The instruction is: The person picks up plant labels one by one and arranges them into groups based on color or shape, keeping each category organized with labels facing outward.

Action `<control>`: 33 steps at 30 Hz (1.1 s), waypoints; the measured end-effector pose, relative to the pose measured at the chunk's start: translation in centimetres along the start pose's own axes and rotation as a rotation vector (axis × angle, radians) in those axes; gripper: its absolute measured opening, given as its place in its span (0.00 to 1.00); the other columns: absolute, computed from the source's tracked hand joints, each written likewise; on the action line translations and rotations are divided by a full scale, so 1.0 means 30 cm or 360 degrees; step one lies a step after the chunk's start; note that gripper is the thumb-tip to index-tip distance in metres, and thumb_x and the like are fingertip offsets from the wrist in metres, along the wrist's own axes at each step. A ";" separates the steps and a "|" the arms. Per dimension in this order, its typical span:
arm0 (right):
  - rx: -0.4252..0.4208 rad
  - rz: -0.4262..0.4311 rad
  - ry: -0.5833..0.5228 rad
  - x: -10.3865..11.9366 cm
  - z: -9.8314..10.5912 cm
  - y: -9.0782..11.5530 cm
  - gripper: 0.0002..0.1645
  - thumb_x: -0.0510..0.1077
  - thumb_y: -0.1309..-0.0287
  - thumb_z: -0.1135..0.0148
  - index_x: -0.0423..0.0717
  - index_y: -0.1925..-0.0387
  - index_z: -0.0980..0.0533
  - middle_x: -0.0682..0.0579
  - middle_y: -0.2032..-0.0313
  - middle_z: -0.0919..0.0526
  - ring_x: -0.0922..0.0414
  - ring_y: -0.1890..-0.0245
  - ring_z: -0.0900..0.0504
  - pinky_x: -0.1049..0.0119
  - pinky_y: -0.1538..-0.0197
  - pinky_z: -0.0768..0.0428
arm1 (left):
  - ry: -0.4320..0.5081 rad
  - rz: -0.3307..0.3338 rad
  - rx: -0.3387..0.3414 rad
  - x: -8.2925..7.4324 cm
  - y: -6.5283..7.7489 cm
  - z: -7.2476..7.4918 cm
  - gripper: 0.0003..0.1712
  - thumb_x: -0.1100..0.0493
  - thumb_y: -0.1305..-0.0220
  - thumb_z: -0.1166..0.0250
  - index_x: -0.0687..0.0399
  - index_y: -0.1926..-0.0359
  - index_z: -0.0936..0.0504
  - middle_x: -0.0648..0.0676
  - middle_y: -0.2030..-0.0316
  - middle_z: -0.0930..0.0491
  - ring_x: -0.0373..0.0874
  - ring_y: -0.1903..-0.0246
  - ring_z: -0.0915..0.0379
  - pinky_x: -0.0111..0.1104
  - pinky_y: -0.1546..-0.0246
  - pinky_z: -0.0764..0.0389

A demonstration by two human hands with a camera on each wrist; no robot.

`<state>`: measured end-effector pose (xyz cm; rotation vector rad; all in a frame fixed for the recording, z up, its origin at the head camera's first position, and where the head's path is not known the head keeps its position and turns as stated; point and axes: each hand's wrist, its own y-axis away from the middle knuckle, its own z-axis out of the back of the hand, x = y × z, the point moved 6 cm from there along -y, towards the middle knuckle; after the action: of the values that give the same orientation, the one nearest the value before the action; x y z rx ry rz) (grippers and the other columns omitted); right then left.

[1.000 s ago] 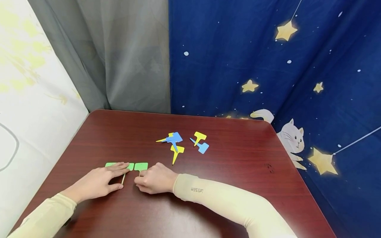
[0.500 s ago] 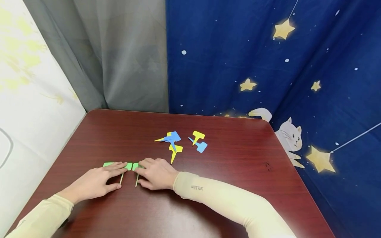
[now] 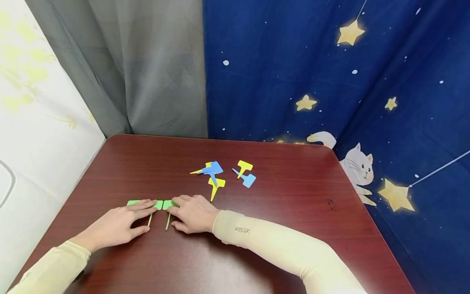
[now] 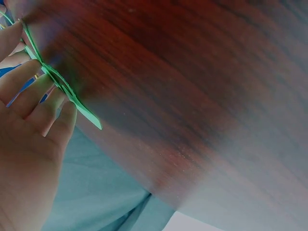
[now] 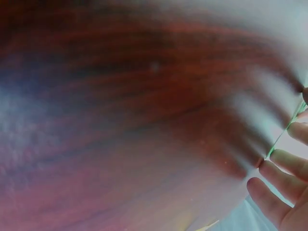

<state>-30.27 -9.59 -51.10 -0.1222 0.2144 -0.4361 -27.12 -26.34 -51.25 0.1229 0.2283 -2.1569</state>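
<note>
Green T-shaped plant labels lie in a row on the table, heads side by side. My left hand (image 3: 119,224) rests its extended fingers on the left part of the row, covering some of it; a green label head (image 3: 159,205) shows past the fingertips. In the left wrist view, green label edges (image 4: 87,114) run under the fingertips. My right hand (image 3: 196,214) presses its fingers on the right-hand green label (image 3: 167,204), whose thin stem points toward me. Those fingers are spread in the right wrist view, touching a thin green edge (image 5: 276,144).
Farther back lie a small pile with blue labels (image 3: 216,166), a yellow label (image 3: 216,183) just in front of it, and another yellow label (image 3: 244,165) over a light blue label (image 3: 249,181). Curtains hang behind the brown table (image 3: 293,171).
My right hand let go of the right-hand green label's stem and moved up, laying its fingers on the label's head. My left hand has stayed on the row.
</note>
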 end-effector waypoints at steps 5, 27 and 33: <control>-0.0016 0.0006 -0.0002 0.000 -0.001 0.000 0.22 0.63 0.45 0.50 0.62 0.51 0.27 0.59 0.59 0.28 0.63 0.61 0.28 0.68 0.77 0.27 | 0.0004 -0.0032 -0.0034 -0.007 0.001 0.007 0.32 0.42 0.45 0.38 0.44 0.40 0.29 0.45 0.37 0.38 0.43 0.39 0.41 0.44 0.52 0.30; -0.0040 -0.0006 -0.0006 -0.001 0.009 0.001 0.23 0.63 0.46 0.49 0.62 0.51 0.27 0.58 0.55 0.27 0.62 0.58 0.28 0.68 0.76 0.25 | -0.0005 -0.0123 -0.0129 -0.014 -0.001 0.012 0.29 0.46 0.45 0.37 0.47 0.42 0.26 0.48 0.38 0.36 0.49 0.39 0.41 0.50 0.46 0.39; -0.0017 -0.0015 -0.0038 -0.009 0.016 0.000 0.23 0.64 0.46 0.48 0.63 0.50 0.29 0.57 0.51 0.28 0.62 0.53 0.28 0.67 0.75 0.24 | -0.0001 -0.0101 -0.0161 -0.021 -0.004 0.021 0.27 0.44 0.43 0.39 0.47 0.43 0.25 0.48 0.39 0.35 0.48 0.40 0.40 0.49 0.45 0.39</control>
<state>-30.39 -9.45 -50.58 -0.1388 0.1930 -0.4429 -26.86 -25.90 -50.51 0.0578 0.3444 -2.2038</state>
